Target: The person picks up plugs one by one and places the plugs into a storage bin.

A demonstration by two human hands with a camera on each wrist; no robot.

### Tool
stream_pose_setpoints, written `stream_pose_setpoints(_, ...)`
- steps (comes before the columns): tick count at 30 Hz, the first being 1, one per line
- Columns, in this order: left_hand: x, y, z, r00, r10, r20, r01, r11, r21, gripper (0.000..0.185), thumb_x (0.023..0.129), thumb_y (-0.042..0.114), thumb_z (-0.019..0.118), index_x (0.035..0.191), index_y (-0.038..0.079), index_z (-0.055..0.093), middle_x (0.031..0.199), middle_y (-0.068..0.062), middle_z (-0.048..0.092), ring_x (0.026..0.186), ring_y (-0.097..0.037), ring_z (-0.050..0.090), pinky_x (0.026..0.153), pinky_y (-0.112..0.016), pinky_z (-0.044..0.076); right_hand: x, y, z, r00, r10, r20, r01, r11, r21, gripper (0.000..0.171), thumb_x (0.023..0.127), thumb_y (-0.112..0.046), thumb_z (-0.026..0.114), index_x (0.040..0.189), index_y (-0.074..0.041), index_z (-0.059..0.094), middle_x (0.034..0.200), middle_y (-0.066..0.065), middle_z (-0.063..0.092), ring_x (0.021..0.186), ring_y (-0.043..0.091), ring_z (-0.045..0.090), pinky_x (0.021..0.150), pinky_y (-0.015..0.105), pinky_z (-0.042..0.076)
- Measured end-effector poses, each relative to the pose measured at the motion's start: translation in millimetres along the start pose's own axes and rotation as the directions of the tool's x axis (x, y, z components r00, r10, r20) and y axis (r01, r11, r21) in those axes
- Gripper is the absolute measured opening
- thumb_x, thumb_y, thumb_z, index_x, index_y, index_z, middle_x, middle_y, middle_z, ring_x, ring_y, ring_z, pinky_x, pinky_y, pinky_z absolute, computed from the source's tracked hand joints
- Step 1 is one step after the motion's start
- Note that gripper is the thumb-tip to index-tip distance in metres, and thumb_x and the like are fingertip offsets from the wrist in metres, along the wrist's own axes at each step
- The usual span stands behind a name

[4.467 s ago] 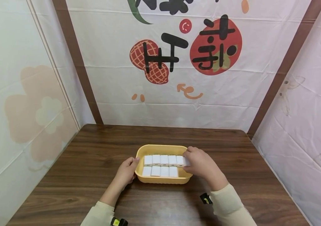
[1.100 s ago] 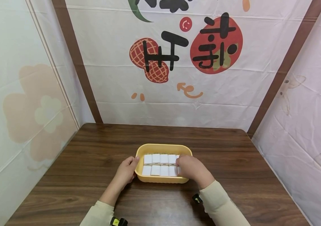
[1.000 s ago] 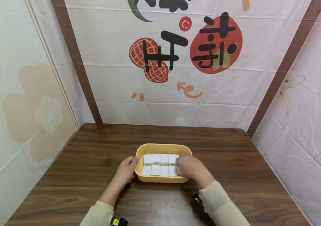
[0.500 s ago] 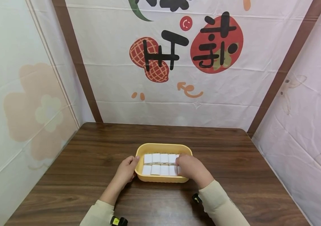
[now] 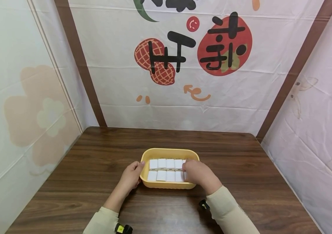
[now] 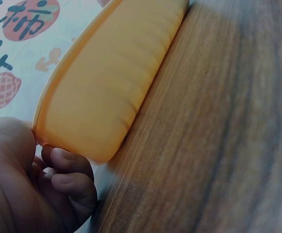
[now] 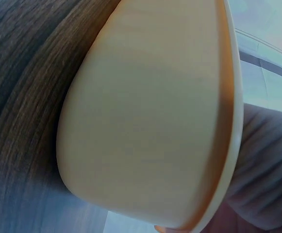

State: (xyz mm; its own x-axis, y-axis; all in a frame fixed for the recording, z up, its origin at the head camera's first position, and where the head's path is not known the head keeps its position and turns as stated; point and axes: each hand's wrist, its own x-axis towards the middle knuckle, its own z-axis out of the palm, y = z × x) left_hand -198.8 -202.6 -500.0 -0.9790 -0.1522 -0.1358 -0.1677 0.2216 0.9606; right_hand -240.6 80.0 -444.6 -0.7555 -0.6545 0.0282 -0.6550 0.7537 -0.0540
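Observation:
In the head view a yellow plastic basket [image 5: 170,185] stands on the table. Two rows of small white blocks [image 5: 170,164] lie inside; those in the far row show a small dark slot in front, like charger plugs. My left hand [image 5: 131,175] grips the basket's left end, thumb on the rim; its curled fingers [image 6: 75,187] show below the rim in the left wrist view. Reaching over the right end, my right hand [image 5: 198,174] holds a white block [image 5: 185,176] at the right of the near row. Its fingertips are hidden; in the right wrist view the basket wall [image 7: 145,111] covers most of it.
The dark wooden table [image 5: 110,143] runs out around the basket on all sides. A printed white cloth [image 5: 119,91] hangs behind its far edge, with more cloth at left and right. Black wrist cameras [image 5: 123,229] sit at the cuffs.
Since 4.5 s ago my right hand has moved left and toward me, from the far row's right end to the near row, where another block now lies. Over the last second both hands stay still.

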Motion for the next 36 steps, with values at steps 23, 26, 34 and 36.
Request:
stream_pose_setpoints(23,-2.3,1.0,-1.2,1.0,0.004,-0.018,-0.004,1.0,0.006,0.046,0.108,0.045,0.049,0.095,0.001,0.057,0.057,-0.003,0.046,0.047,-0.014,0.042,0.04,-0.023,0.033,1,4,-1,0.999,0.032,-0.007,-0.031,0.997,0.076,0.022,0.076,-0.02,0.086,0.072,-0.015,0.066,0.077,-0.004,0.051,0.065,0.011,0.043,0.056,0.029,0.039)
stream_pose_setpoints(26,-2.8,1.1,-1.0,1.0,0.001,-0.019,-0.001,1.0,0.003,0.046,0.108,0.045,0.049,0.095,0.001,0.056,0.056,-0.003,0.046,0.046,-0.014,0.042,0.04,-0.023,0.033,0,4,-2,0.999,0.034,-0.014,-0.033,0.995,0.093,0.027,0.077,-0.022,0.086,0.069,-0.017,0.061,0.077,-0.005,0.049,0.063,0.011,0.041,0.054,0.028,0.036)
stream_pose_setpoints(34,-2.3,1.8,0.5,1.0,-0.018,-0.009,0.018,1.0,0.007,0.049,0.107,0.047,0.049,0.096,0.0,0.057,0.055,-0.004,0.047,0.044,-0.014,0.043,0.039,-0.023,0.033,-4,4,-10,0.998,0.035,-0.046,-0.03,0.994,0.107,0.027,0.087,-0.024,0.079,0.07,-0.019,0.059,0.079,-0.005,0.049,0.06,0.011,0.042,0.053,0.028,0.036)
stream_pose_setpoints(36,-1.8,2.1,0.9,1.0,-0.026,-0.01,0.026,1.0,0.004,0.048,0.108,0.047,0.048,0.096,0.001,0.057,0.055,-0.003,0.047,0.045,-0.014,0.043,0.04,-0.023,0.033,-5,5,-9,0.997,0.03,-0.065,-0.024,0.995,0.094,0.026,0.089,-0.024,0.078,0.071,-0.018,0.06,0.079,-0.005,0.049,0.059,0.011,0.042,0.052,0.028,0.036)
